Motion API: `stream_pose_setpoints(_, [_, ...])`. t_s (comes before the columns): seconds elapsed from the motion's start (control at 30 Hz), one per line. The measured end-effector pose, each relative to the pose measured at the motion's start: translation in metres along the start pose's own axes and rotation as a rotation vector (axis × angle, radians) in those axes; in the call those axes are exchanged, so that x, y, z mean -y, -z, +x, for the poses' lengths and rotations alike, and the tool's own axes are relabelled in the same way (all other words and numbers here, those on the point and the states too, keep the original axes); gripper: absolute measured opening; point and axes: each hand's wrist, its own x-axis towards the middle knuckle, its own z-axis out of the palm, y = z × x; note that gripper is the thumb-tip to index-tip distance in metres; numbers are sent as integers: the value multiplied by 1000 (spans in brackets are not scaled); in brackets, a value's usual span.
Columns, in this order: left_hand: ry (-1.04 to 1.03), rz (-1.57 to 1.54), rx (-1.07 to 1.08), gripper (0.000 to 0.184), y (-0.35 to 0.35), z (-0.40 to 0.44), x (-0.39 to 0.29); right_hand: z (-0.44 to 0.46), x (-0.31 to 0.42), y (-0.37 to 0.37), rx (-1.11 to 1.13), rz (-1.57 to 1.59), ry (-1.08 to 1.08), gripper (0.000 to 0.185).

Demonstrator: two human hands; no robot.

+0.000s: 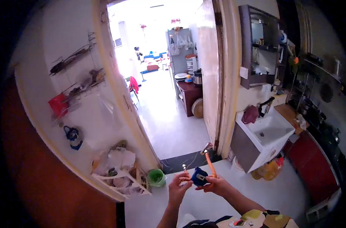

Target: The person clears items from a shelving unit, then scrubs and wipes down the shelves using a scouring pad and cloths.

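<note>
One blue device (198,176), grasped between our left hand (177,187) and right hand (218,185); one metal-tipped orange hose (210,164), against the latter.

No text, label, brand, number or sign can be read.
</note>
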Motion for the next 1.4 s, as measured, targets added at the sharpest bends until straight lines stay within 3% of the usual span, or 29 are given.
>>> stream_pose_setpoints(0.03, [38, 58, 92, 20, 2, 22, 15, 22, 9, 6, -1, 0, 0, 50])
stream_pose_setpoints(0.1, [-37, 59, 46, 15, 10, 59, 37, 59, 18, 13, -52, -23, -14, 48])
stream_pose_setpoints(0.17, [99, 70, 78, 14, 18, 106, 47, 100, 36, 27, -34, 7, -2, 46])
stream_pose_setpoints(0.3, [124, 196, 173, 5, 35, 215, 64, 189, 78, 60, -72, -3, 17, 43])
stream_pose_setpoints(0.57, [116, 373, 364, 5, 49, 406, 75, 311, 170, 109, -136, 84, 136, 47])
stream_pose_setpoints(0.6, [76, 394, 356, 8, 52, 433, 82, 327, 184, 116, -152, 110, 163, 35])
stream_pose_setpoints(0.77, [130, 294, 356, 11, 50, 541, 127, 421, 246, 178, -170, 95, 147, 37])
stream_pose_setpoints(0.9, [29, 454, 307, 15, 27, 611, 137, 503, 291, 217, -89, 73, 2, 44])
stream_pose_setpoints(1.07, [-200, 682, 110, 10, 30, 685, 150, 604, 342, 214, 39, 50, -67, 37])
stream_pose_setpoints(1.2, [-165, 720, -83, 9, 42, 754, 164, 687, 378, 234, 132, 65, -109, 37])
stream_pose_setpoints(1.37, [-298, 790, -40, 11, 68, 848, 184, 770, 401, 242, 108, 104, -86, 36])
stream_pose_setpoints(1.4, [-230, 721, 1, 12, 72, 868, 185, 787, 408, 246, 108, 97, -67, 36])
